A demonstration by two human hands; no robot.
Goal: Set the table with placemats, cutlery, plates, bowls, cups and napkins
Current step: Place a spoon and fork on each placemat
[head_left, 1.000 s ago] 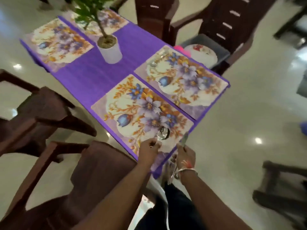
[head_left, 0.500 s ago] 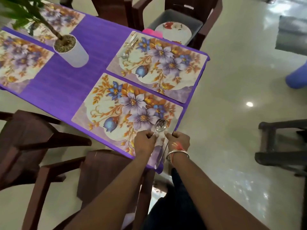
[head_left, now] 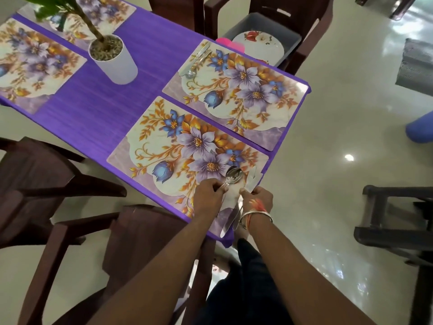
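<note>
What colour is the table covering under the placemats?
Purple, with fine streaks; the head view shows the table covering bare between the floral placemats.

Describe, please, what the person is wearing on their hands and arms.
No sleeves are in view. The wrist of the right hand carries a plain silver metal bangle and a red-orange thread tied beside it. The left hand and its wrist wear nothing that shows.

Purple tablecloth [head_left: 93,109] at centre — 4 cream placemats [head_left: 150,146] printed with lilac and blue flowers, orange leaves; white pot [head_left: 117,64] upper left; dark-brown chairs [head_left: 35,174].
</note>
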